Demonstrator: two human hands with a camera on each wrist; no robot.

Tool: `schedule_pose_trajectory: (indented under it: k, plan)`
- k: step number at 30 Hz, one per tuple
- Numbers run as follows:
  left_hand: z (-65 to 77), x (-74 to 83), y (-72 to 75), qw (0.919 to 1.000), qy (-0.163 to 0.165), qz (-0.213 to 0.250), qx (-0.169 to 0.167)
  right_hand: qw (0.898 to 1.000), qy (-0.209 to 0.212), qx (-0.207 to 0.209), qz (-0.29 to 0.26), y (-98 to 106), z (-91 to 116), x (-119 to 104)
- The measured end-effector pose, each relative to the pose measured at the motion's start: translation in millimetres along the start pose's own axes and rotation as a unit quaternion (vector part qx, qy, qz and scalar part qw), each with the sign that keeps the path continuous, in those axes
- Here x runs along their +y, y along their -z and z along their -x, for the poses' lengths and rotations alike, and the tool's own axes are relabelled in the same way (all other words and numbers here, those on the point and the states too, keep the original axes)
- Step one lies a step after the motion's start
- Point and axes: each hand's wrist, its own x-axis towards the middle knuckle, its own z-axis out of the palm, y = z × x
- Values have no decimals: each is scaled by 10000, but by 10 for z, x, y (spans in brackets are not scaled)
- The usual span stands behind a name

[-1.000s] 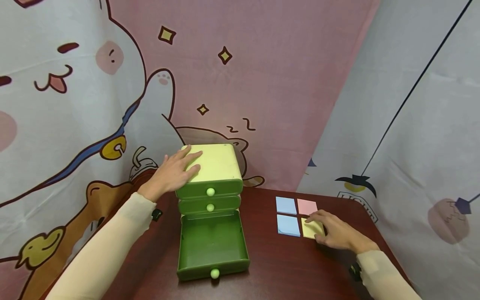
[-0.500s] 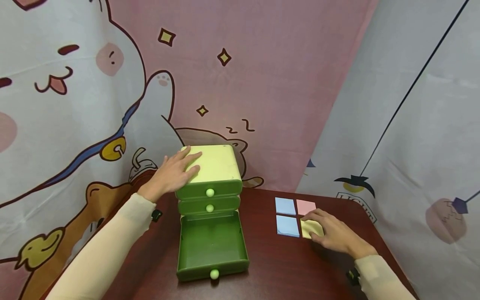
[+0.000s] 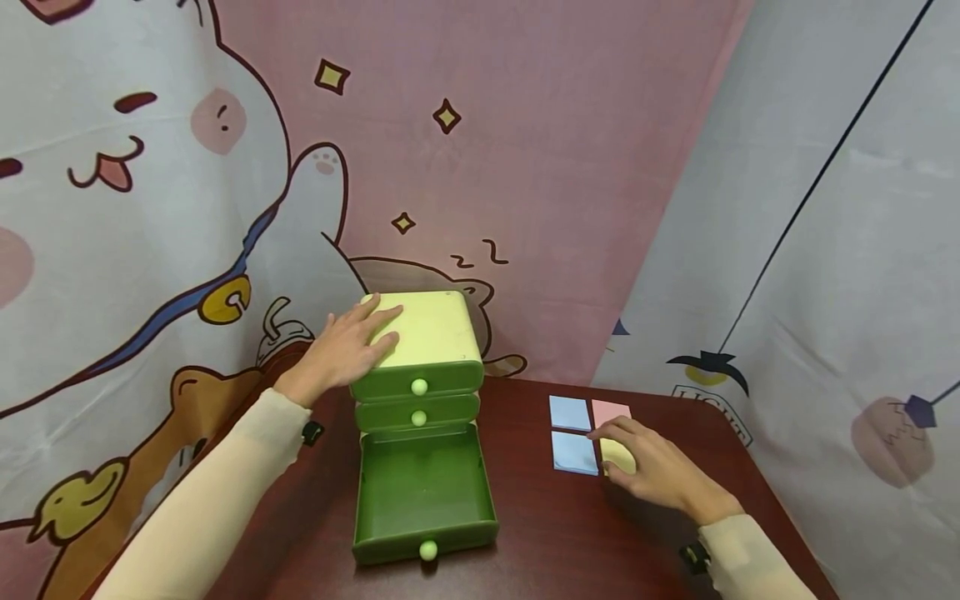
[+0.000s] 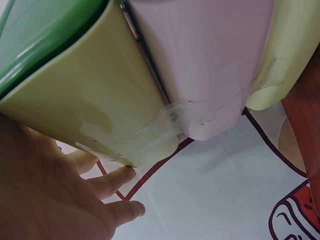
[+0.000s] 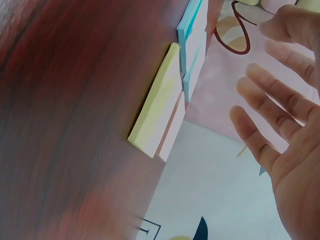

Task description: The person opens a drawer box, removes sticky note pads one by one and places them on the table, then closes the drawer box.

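A small desktop drawer unit (image 3: 438,325) with a pale yellow top and green drawers stands on the table. My left hand (image 3: 337,350) rests on the left of that top, fingers spread. The bottom drawer (image 3: 423,492) is pulled out, nothing inside it. To the right lie a yellow sticky-note pad (image 3: 617,456), a pink pad (image 3: 609,410), a back blue pad (image 3: 570,412) and a front blue pad (image 3: 574,452). Above the yellow pad hovers my right hand (image 3: 660,468), fingers loosely bent and holding nothing; the right wrist view has it apart from the yellow pad (image 5: 160,105).
The dark red-brown table (image 3: 540,533) carries everything. A cartoon-printed cloth (image 3: 555,208) hangs close behind and along both sides. Clear tape (image 4: 165,122) runs along the unit's yellow and pink side in the left wrist view.
My right hand has shifted a little to the left over the yellow pad, covering more of it. The left hand stays on the drawer unit, and the pads lie as before.
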Motion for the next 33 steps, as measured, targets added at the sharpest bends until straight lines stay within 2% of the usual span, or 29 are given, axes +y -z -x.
schedule_pose_trajectory:
  k: [6, 15, 23, 33]
  plan:
    - [7, -3, -8, 10000, -20, 17, 33, 9995, 281, 173, 7, -12, -8, -104]
    - [3, -5, -8, 10000, -23, 37, 31, 9987, 483, 188, 24, -9, -37, -282]
    - [18, 15, -3, 10000, 14, 13, 44, 9969, 785, 3, -110, -65, -62, -488]
    - [18, 8, -12, 10000, 25, 16, 18, 9902, 1372, -125, -221, -128, -136, -772]
